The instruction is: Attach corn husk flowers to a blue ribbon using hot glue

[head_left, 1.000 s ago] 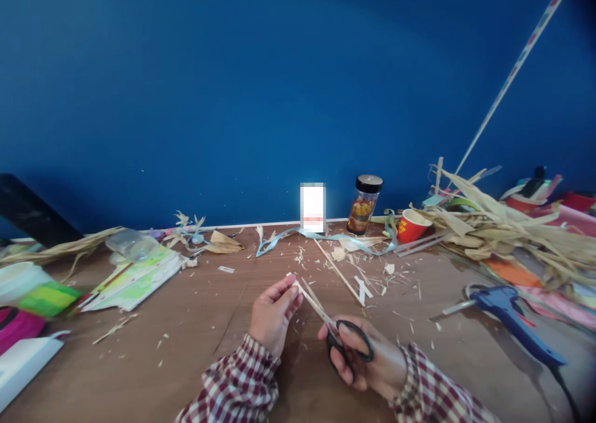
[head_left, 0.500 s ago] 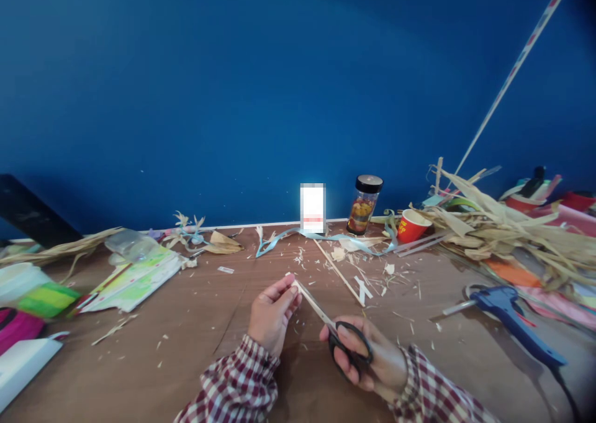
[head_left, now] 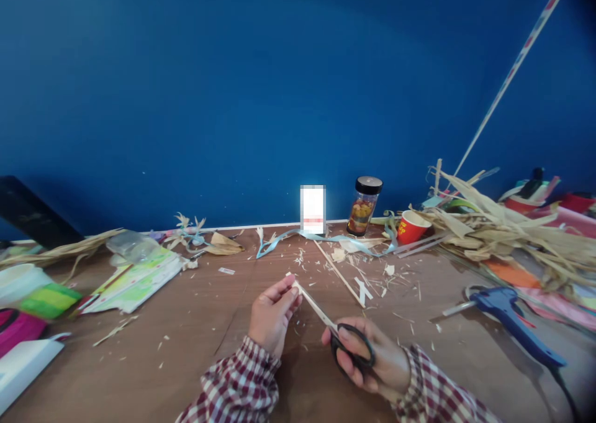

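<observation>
Black-handled scissors (head_left: 352, 347) are in my right hand (head_left: 379, 354), with fingers through the loops and the blades pointing up and left. The blade tips reach the fingertips of my left hand (head_left: 274, 311). Thumb and forefinger of that hand are pinched on a small pale piece (head_left: 289, 276), mostly hidden by the fingers; its kind I cannot make out. On the brown table (head_left: 186, 361) beyond the hands lie pale scraps (head_left: 300, 258), a thin stick (head_left: 339, 274) and crossed white strips (head_left: 363, 291).
A blue glue gun (head_left: 514, 320) lies at right, before a heap of dried husks (head_left: 503, 224). A red paper cup (head_left: 413, 227), a lidded jar (head_left: 364, 205) and a light-blue ribbon (head_left: 279, 241) are along the back. Painted paper (head_left: 135, 283) and a white-and-green cup (head_left: 46, 299) sit at left.
My right hand and the scissors have shifted very slightly to the right. The left hand's pinch looks the same.
</observation>
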`<state>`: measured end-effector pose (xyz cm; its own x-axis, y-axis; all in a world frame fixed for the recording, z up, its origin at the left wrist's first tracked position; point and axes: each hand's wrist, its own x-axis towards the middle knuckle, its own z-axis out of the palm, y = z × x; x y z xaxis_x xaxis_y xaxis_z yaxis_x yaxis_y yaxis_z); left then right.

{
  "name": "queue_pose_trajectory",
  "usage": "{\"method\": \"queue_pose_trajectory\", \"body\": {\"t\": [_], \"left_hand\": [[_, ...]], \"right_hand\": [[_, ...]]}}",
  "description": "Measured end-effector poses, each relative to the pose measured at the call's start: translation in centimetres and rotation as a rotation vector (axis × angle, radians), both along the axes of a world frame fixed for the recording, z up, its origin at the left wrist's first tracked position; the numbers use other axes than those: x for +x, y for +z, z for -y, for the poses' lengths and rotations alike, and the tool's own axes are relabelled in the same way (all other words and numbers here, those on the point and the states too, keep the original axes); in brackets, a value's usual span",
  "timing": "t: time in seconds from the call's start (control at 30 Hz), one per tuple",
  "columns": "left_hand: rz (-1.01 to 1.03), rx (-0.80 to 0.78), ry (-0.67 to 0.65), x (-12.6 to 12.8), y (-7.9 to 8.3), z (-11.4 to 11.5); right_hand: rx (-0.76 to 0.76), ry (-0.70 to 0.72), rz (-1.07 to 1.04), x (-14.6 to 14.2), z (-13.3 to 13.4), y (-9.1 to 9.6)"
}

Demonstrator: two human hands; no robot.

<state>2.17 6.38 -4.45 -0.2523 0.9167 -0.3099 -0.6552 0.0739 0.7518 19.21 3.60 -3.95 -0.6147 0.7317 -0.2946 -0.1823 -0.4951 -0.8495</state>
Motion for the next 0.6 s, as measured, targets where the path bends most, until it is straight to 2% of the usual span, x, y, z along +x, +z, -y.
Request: {"method": "queue_pose_trajectory", "body": {"t": [0.17,0.27,0.33,0.5,0.6], "left_hand": [[-0.012,0.004,0.04,-0.6,-0.1,-0.4],[-0.007,-0.004,0.097,-1.1,-0.1,-0.7],[0.014,-0.003,0.114,-1.2,-0.1,-0.8],[0.082,0.043,0.096,-0.9,0.0,-0.7],[0.097,0.055,0.095,-0.8,0.1,-0.6]], "right_hand": [[-0.011,-0.004,0.031,0.4,-0.2,0.1],[0.073,-0.037,0.106,0.6,-0.4,0.2],[0.199,-0.062,0.247,0.6,-0.6,-0.1],[0.684,-0.242,0.644,0.8,-0.9,-1.3],[0.798,-0.279,0.708,0.9,-1.0,-1.5]]}}
